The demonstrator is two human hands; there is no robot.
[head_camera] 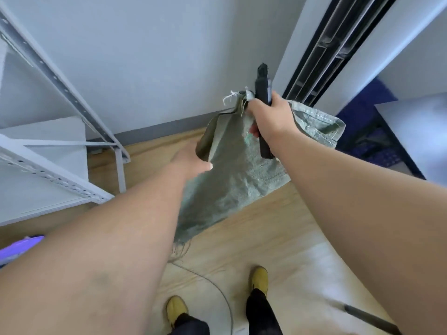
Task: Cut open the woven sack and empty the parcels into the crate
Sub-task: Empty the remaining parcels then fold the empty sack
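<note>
- One green woven sack (225, 170) hangs limp between both hands above the wooden floor (266, 228), its frayed lower corner trailing threads near a thin cable (217, 286).
- Right hand (271, 119) grips the sack's bunched top together with a black cutter (263, 110) — handle upright, fingers wrapped tight.
- Left hand (191, 158) pinches a folded side edge (thumb on top).
- Blue crate (372, 143) sits to the right, partly hidden; grey metal shelving (60, 146) stands at left.
</note>
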